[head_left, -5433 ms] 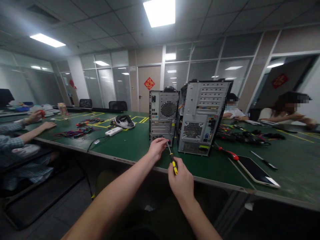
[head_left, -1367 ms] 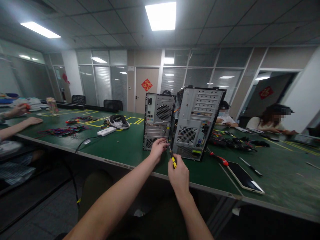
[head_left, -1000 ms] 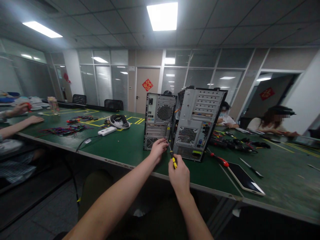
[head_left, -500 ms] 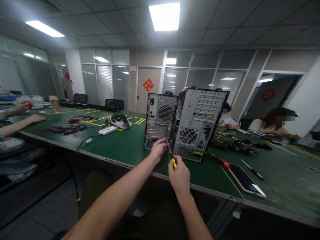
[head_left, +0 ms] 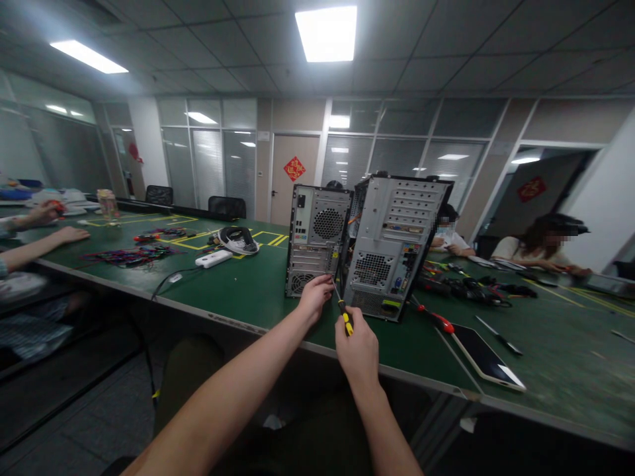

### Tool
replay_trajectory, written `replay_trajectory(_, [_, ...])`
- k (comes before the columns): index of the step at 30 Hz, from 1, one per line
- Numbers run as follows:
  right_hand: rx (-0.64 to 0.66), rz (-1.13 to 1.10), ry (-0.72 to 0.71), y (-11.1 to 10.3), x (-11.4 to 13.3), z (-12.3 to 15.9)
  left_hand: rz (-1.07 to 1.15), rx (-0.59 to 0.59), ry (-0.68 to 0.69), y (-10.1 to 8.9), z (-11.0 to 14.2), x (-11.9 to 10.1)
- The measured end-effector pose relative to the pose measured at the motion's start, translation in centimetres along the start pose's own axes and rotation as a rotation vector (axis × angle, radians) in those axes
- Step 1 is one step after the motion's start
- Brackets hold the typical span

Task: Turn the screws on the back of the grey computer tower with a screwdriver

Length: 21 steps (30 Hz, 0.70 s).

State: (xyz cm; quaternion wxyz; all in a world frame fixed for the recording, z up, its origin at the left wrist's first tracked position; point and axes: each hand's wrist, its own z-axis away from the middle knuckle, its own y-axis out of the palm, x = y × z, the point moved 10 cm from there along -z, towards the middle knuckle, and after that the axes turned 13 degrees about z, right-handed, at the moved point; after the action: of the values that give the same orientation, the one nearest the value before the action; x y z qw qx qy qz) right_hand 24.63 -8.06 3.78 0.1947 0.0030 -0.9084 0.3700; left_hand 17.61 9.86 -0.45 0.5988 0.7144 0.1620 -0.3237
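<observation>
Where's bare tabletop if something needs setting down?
The green table is bare between the power strip and smaller computer case, and right of the phone near the front edge. Crowded: the smaller case's lower corner, where the left hand and screwdriver are; the narrow gap between cases; behind the phone, where dark cables bunch beside the larger case.

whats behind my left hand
Behind your left hand stands the smaller computer case, its lower fan grille partly showing beside the hand. The bit of case directly behind the hand is covered, so its details cannot be seen.
</observation>
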Motion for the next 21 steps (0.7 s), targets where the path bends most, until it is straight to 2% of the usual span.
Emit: replay_trajectory(21, [-0.001, 0.017, -0.008, 0.27, 0.00, 0.02, -0.033, 0.017, 0.029, -0.30, -0.18, -0.09])
